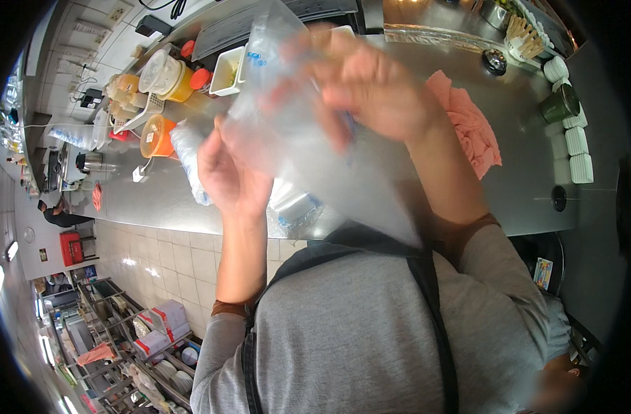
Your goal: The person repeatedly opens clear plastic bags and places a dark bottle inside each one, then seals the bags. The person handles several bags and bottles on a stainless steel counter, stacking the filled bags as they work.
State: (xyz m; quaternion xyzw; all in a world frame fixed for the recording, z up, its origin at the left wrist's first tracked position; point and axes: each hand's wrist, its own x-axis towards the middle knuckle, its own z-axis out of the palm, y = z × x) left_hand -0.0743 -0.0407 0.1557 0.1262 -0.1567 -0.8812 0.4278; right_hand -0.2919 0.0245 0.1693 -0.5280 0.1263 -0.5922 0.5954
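Note:
A large clear plastic bag (315, 171) with small blue print hangs across the middle of the head view, blurred by motion. My left hand (238, 171) holds its left side, the fingers partly hidden behind the film. Over the bag's upper right side is my right hand (372, 88), strongly blurred; its fingers overlap the plastic, and their grip is unclear. Beneath the bag, a flat pack of clear plastic bags (295, 204) lies at the front edge of the steel counter (528, 150). A rolled bundle of plastic bags (188, 160) rests just left of my left hand.
At the back left stand an orange tub (157, 135), lidded plastic containers (160, 75) and a white tray (226, 72). A crumpled pink cloth (468, 124) lies on the right, with stacked white dishes (579, 150) beyond. Another person (62, 213) is at the far left.

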